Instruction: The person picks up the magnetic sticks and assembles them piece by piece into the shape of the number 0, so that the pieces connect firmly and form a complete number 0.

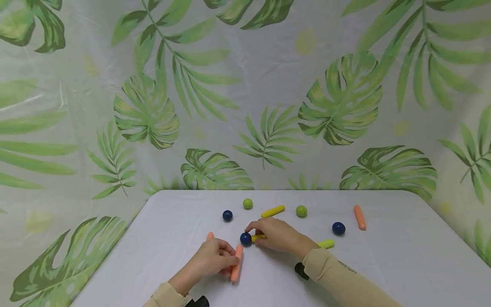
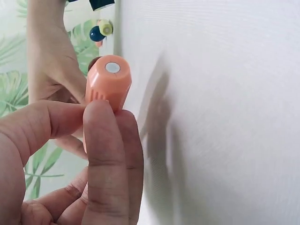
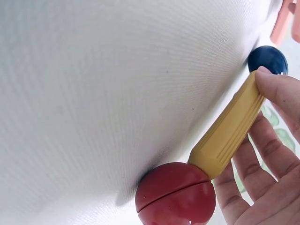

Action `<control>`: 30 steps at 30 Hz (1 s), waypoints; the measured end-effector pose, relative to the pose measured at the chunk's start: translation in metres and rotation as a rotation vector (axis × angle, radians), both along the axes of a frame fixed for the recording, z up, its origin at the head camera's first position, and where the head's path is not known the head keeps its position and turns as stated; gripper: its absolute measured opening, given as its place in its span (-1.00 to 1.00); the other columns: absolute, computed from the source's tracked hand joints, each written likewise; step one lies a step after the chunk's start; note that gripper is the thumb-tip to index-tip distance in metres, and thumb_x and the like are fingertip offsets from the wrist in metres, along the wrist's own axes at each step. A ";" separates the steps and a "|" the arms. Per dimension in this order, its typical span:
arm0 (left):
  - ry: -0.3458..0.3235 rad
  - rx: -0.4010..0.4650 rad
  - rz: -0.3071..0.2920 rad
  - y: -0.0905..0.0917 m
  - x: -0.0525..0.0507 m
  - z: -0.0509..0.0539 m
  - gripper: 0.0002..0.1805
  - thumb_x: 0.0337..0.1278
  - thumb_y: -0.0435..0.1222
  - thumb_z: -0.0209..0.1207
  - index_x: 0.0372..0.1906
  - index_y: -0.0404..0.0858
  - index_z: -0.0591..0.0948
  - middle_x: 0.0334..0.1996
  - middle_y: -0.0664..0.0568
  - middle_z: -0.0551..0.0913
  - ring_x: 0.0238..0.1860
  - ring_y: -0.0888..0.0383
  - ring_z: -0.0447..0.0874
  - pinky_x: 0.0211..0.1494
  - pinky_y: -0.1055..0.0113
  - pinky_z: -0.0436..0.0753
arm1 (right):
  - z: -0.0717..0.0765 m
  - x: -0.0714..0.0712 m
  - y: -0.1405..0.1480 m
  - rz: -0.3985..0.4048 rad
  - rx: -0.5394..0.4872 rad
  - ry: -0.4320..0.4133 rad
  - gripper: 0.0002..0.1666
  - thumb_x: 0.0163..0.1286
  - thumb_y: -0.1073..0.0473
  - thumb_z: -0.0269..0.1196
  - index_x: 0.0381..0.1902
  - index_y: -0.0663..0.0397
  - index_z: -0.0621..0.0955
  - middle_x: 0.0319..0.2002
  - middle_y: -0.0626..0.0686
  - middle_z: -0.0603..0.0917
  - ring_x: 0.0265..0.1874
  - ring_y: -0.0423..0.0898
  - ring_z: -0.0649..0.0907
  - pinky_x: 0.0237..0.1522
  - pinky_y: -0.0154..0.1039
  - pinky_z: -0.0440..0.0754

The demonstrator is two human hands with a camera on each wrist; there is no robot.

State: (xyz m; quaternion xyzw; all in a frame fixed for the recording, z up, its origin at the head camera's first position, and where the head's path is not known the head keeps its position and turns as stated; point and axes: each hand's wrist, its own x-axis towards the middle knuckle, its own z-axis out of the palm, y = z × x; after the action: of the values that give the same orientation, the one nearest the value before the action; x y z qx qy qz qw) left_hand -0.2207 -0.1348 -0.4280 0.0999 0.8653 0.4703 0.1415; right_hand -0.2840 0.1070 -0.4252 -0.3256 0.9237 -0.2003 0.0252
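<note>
My left hand (image 1: 216,258) pinches an orange magnetic stick (image 1: 237,265) between thumb and fingers. A pale round magnet shows in that stick's end in the left wrist view. My right hand (image 1: 279,234) holds a yellow magnetic stick (image 3: 227,126) near one end. A dark blue ball (image 1: 246,239) sits at this end, close to the upper tip of the left hand's stick; whether they touch I cannot tell. At the yellow stick's other end is a red ball (image 3: 176,194), hidden by the right hand in the head view.
Behind the left hand lies another orange stick (image 1: 210,236). Farther back are a blue ball (image 1: 227,215), green balls (image 1: 247,204) and a yellow stick (image 1: 273,211). To the right lie a yellow-green stick (image 1: 326,244), a blue ball (image 1: 339,228) and an orange stick (image 1: 359,218).
</note>
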 end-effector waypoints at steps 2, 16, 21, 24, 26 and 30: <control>-0.024 0.012 0.012 0.002 -0.001 -0.002 -0.82 0.22 -0.26 0.48 -0.27 -0.27 0.72 -0.60 0.10 0.74 -0.61 0.32 0.68 -0.45 0.45 0.60 | -0.001 -0.001 0.000 -0.001 0.002 -0.002 -0.59 0.42 0.17 0.49 0.20 -0.15 0.74 -0.17 -0.10 0.77 -0.19 -0.25 0.68 -0.04 -0.17 0.72; -0.110 0.044 0.098 0.013 -0.008 -0.008 -0.80 0.26 -0.27 0.49 -0.21 -0.29 0.71 -0.51 0.06 0.76 -0.58 0.29 0.73 -0.40 0.40 0.72 | 0.001 -0.002 0.000 0.006 0.006 0.003 -0.60 0.43 0.17 0.48 0.20 -0.15 0.74 -0.18 -0.09 0.77 -0.21 -0.26 0.67 -0.07 -0.19 0.70; -0.118 0.070 0.111 0.015 -0.009 -0.009 -0.81 0.26 -0.29 0.48 -0.21 -0.31 0.70 -0.52 0.05 0.76 -0.59 0.29 0.71 -0.43 0.40 0.72 | 0.000 -0.002 -0.001 0.001 0.009 -0.003 -0.60 0.44 0.17 0.47 0.20 -0.15 0.74 -0.16 -0.08 0.78 -0.19 -0.25 0.68 -0.03 -0.17 0.73; -0.118 0.071 0.118 0.017 -0.009 -0.008 -0.81 0.25 -0.30 0.49 -0.21 -0.31 0.70 -0.52 0.04 0.75 -0.60 0.29 0.71 -0.45 0.40 0.71 | 0.000 -0.002 -0.001 -0.002 0.008 -0.003 -0.60 0.44 0.17 0.47 0.20 -0.15 0.74 -0.17 -0.09 0.78 -0.20 -0.25 0.68 -0.04 -0.16 0.72; -0.118 0.068 0.120 0.017 -0.010 -0.007 -0.81 0.24 -0.30 0.49 -0.21 -0.31 0.71 -0.51 0.04 0.75 -0.60 0.28 0.71 -0.45 0.40 0.71 | 0.000 -0.003 -0.001 -0.004 0.007 -0.001 -0.61 0.44 0.18 0.47 0.20 -0.15 0.74 -0.18 -0.09 0.77 -0.21 -0.25 0.67 -0.05 -0.18 0.72; -0.117 0.057 0.121 0.018 -0.011 -0.007 -0.80 0.24 -0.29 0.49 -0.21 -0.30 0.71 -0.52 0.04 0.74 -0.60 0.29 0.70 -0.45 0.40 0.70 | 0.000 -0.003 0.000 -0.002 0.001 0.001 -0.61 0.43 0.19 0.48 0.19 -0.13 0.74 -0.20 -0.09 0.76 -0.24 -0.24 0.65 -0.07 -0.19 0.70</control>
State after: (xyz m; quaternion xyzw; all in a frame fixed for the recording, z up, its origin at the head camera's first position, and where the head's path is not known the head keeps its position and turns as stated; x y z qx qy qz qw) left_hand -0.2313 -0.1168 -0.4348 0.0238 0.8463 0.5075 0.1601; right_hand -0.2874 0.1066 -0.4250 -0.3248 0.9240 -0.2000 0.0248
